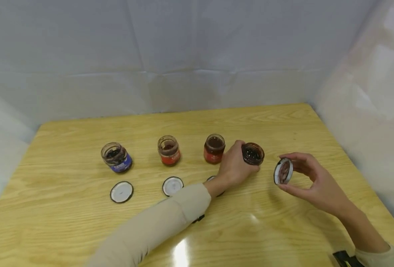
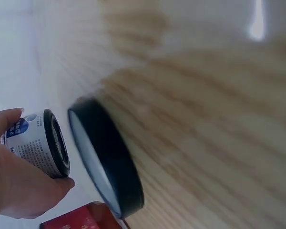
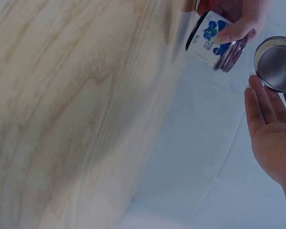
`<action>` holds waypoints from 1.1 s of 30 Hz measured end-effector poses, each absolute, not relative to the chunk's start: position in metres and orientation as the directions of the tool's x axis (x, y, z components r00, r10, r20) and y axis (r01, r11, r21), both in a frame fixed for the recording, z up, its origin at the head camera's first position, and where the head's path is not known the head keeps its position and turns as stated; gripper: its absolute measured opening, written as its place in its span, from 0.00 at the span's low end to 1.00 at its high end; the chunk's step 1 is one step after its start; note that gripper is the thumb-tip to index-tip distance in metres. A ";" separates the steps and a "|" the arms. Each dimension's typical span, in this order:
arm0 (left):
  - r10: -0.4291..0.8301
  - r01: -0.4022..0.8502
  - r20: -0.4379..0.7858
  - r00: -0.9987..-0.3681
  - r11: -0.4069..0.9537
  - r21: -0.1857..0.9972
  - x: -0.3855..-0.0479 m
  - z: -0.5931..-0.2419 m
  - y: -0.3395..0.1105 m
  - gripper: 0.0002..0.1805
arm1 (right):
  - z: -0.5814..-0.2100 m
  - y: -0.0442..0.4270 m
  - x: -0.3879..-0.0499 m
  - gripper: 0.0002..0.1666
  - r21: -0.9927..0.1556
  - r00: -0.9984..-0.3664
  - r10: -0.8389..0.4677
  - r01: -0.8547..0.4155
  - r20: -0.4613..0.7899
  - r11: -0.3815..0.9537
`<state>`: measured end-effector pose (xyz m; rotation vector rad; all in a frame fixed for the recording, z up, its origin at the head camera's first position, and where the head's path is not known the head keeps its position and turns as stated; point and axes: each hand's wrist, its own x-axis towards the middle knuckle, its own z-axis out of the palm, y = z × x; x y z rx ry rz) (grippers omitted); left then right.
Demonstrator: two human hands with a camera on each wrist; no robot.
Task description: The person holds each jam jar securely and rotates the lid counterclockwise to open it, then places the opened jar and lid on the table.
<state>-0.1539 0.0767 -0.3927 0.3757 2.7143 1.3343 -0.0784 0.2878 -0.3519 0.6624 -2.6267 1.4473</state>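
Observation:
My left hand (image 1: 234, 163) grips an uncapped glass jar (image 1: 253, 154) of dark contents, right of the other jars. The left wrist view shows its white and blue label (image 2: 32, 143), with fingers round it. In the right wrist view the jar (image 3: 212, 40) appears tilted and lifted off the table. Farther right, my right hand (image 1: 312, 181) holds a round lid (image 1: 283, 171) by its edge between thumb and fingers. The lid's white inside faces the jar and bears a brownish smear. A gap separates lid and jar.
Three uncapped jars stand to the left: one blue-labelled (image 1: 117, 157), two red-labelled, the left one (image 1: 169, 151) and the right one (image 1: 213, 149). In front lie a left lid (image 1: 121, 191), a middle lid (image 1: 172, 185) and a lid (image 1: 212, 178) partly under my left wrist.

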 end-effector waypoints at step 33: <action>0.278 0.201 0.048 -0.960 0.557 0.805 -0.174 -0.396 0.086 0.55 | -0.374 0.290 -0.086 0.43 -0.834 -0.910 -0.387 -0.324 0.146 0.447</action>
